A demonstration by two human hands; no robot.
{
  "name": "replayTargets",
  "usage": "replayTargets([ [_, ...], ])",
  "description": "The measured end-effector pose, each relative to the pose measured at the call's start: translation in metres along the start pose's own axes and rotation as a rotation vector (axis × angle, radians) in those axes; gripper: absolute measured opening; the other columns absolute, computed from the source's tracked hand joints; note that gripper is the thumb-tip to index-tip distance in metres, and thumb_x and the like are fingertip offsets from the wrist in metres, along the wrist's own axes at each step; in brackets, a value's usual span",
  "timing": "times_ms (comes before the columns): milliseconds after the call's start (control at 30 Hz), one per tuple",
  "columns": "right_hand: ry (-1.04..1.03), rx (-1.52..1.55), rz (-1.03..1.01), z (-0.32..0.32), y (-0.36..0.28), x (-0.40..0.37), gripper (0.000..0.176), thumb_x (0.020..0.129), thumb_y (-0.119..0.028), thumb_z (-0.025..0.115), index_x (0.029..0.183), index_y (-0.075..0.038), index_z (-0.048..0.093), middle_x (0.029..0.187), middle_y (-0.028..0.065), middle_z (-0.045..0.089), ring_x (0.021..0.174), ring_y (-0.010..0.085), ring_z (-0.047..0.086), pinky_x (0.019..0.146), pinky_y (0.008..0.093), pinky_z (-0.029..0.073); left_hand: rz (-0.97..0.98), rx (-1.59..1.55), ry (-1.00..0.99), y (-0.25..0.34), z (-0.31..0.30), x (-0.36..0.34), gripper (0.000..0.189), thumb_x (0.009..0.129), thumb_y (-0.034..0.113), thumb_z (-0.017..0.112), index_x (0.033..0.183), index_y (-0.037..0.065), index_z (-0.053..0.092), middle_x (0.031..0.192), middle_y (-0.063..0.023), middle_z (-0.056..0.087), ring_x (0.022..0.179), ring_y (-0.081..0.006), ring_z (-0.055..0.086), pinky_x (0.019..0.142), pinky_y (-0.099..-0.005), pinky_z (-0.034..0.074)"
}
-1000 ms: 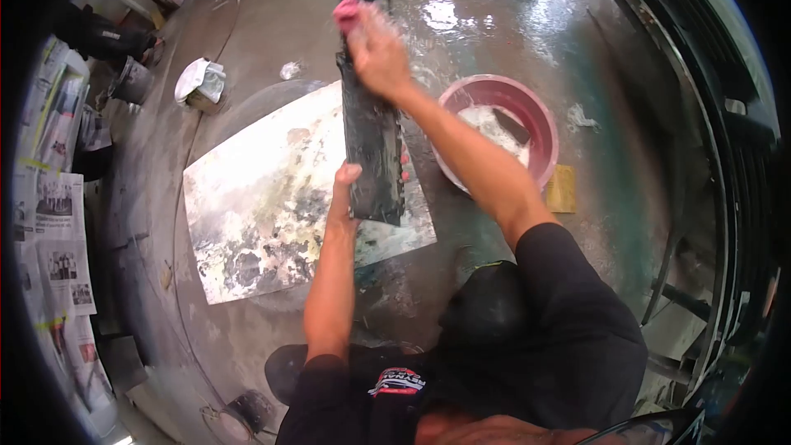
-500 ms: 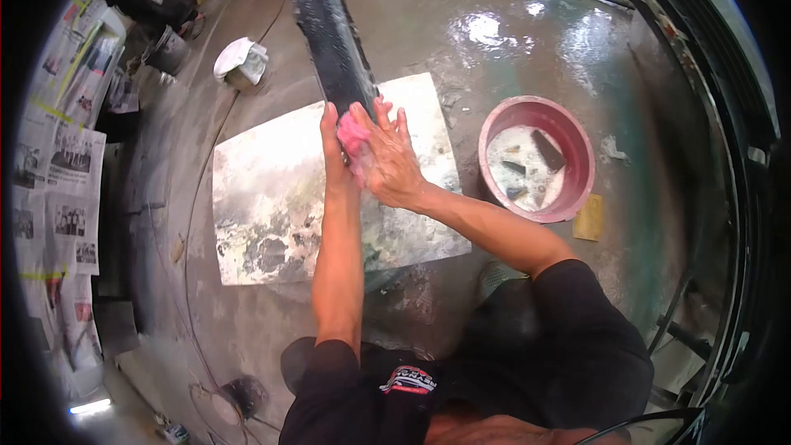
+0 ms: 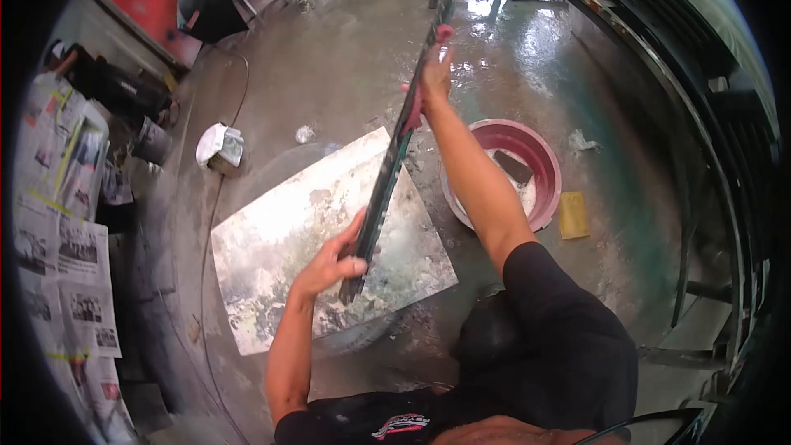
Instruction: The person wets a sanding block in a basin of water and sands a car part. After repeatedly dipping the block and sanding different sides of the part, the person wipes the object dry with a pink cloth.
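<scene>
A long, narrow black panel point(image 3: 384, 189) is held slanting over the white board, seen nearly edge-on, its top leaning right. My left hand point(image 3: 331, 264) grips it near the lower end, thumb on the near side and fingers partly hidden behind it. Higher up, my right hand point(image 3: 436, 78) presses a wet pink cloth point(image 3: 414, 111) against the panel's right-hand face. Pink shows above and below that hand, whose fingers are partly hidden. Beneath the panel lies the stained white board point(image 3: 280, 239), raised on something round and mostly hidden.
Right of the board stands a red basin point(image 3: 550, 173) with a dark block point(image 3: 513, 166) in it. A yellow sponge point(image 3: 573, 215) lies beside the basin on the wet floor. A white-covered container point(image 3: 220, 145) stands left; newspaper-covered parts point(image 3: 74, 280) line the left side, a dark frame point(image 3: 700, 91) the right.
The panel has turned from broad face to edge-on and tilted right. My left hand has moved down to its lower end. My right hand has gone up and right along it with the pink cloth.
</scene>
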State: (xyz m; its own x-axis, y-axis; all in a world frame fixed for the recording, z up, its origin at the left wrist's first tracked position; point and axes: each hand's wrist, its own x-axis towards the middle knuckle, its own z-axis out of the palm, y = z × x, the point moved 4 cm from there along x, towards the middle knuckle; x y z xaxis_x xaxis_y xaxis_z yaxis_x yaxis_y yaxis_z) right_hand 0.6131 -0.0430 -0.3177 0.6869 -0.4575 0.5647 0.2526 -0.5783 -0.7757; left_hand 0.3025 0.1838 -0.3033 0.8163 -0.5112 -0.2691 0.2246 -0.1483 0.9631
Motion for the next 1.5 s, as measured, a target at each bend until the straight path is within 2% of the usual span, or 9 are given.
replayTargets([
  [67,-0.328,0.633,0.836,0.01,0.037,-0.008,0.053,0.106,-0.045,0.037,0.126,0.0,0.056,0.106,0.0233,0.068,0.105,0.0404,0.063,0.094,0.0479,0.049,-0.044,0.004,0.008,-0.014,0.01,-0.017,0.11,0.076,0.033,0.076,0.162,0.007,0.013,0.144,-0.0116,0.05,0.123,-0.0223,0.055,0.105,-0.0358,0.043],
  [300,0.05,0.407,0.577,-0.024,-0.022,-0.035,0.054,0.103,-0.043,0.046,0.137,-0.001,0.047,0.122,0.0304,0.062,0.116,0.046,0.059,0.099,0.0484,0.045,-0.015,-0.091,0.096,-0.016,-0.014,0.038,0.119,0.079,0.066,0.073,0.162,0.006,0.013,0.159,-0.0118,0.033,0.144,-0.0206,0.034,0.118,-0.0352,0.027],
  [600,-0.145,0.524,0.358,-0.051,-0.1,-0.055,0.058,0.099,-0.034,0.051,0.15,-0.01,0.037,0.149,0.034,0.039,0.14,0.0507,0.036,0.112,0.0555,0.033,0.115,-0.286,0.199,0.076,-0.036,0.132,0.066,0.082,0.031,0.067,0.138,-0.001,0.051,0.127,-0.0138,0.063,0.106,-0.0231,0.064,0.093,-0.0369,0.053],
  [733,-0.321,0.284,-0.405,-0.067,-0.123,-0.123,0.062,0.099,-0.03,0.05,0.146,0.008,0.038,0.155,0.0363,0.028,0.147,0.0541,0.021,0.118,0.066,0.012,0.318,-0.665,0.219,0.088,-0.04,0.126,0.059,0.085,0.035,0.062,0.129,-0.005,0.059,0.129,-0.018,0.064,0.117,-0.0299,0.063,0.106,-0.0406,0.047],
  [1100,0.079,-0.099,-0.217,-0.034,-0.058,0.052,0.059,0.104,-0.029,0.04,0.145,0.013,0.038,0.153,0.0334,0.036,0.147,0.0502,0.024,0.119,0.0601,0.02,0.049,-0.229,-0.037,0.074,0.013,0.093,0.091,0.066,0.038,0.073,0.141,-0.004,0.044,0.128,-0.0189,0.059,0.112,-0.0324,0.063,0.096,-0.0458,0.054],
  [1167,0.003,0.366,0.112,-0.067,-0.07,0.079,0.055,0.104,-0.025,0.04,0.143,0.014,0.039,0.15,0.0351,0.038,0.146,0.0502,0.027,0.119,0.0557,0.024,0.054,-0.238,-0.055,0.075,0.019,0.092,0.092,0.066,0.039,0.074,0.141,-0.004,0.044,0.128,-0.019,0.059,0.112,-0.0322,0.063,0.096,-0.0457,0.054],
  [1267,0.321,-0.006,-0.514,-0.079,-0.101,0.053,0.05,0.094,-0.003,0.052,0.139,0.019,0.042,0.15,0.0388,0.035,0.14,0.0482,0.04,0.118,0.0482,0.034,0.122,-0.254,-0.076,0.077,0.023,0.099,0.09,0.073,0.044,0.074,0.141,-0.005,0.043,0.128,-0.0208,0.059,0.113,-0.0324,0.064,0.096,-0.0457,0.054],
  [1400,0.14,0.275,-0.683,-0.089,-0.145,-0.025,0.038,0.096,-0.006,0.052,0.128,0.015,0.054,0.139,0.0361,0.048,0.134,0.0477,0.046,0.115,0.0511,0.036,0.131,-0.413,-0.034,0.069,0.012,0.108,0.083,0.088,0.053,0.065,0.143,-0.005,0.043,0.129,-0.0239,0.06,0.112,-0.0338,0.065,0.096,-0.0475,0.055],
  [1500,-0.179,0.662,-0.28,-0.099,-0.143,-0.073,0.051,0.103,-0.022,0.039,0.144,0.008,0.043,0.151,0.0347,0.035,0.143,0.0503,0.03,0.12,0.0519,0.022,0.104,-0.359,0.059,0.064,0.001,0.1,0.084,0.093,0.063,0.056,0.143,-0.004,0.043,0.129,-0.0235,0.06,0.114,-0.0336,0.064,0.096,-0.0467,0.055],
])
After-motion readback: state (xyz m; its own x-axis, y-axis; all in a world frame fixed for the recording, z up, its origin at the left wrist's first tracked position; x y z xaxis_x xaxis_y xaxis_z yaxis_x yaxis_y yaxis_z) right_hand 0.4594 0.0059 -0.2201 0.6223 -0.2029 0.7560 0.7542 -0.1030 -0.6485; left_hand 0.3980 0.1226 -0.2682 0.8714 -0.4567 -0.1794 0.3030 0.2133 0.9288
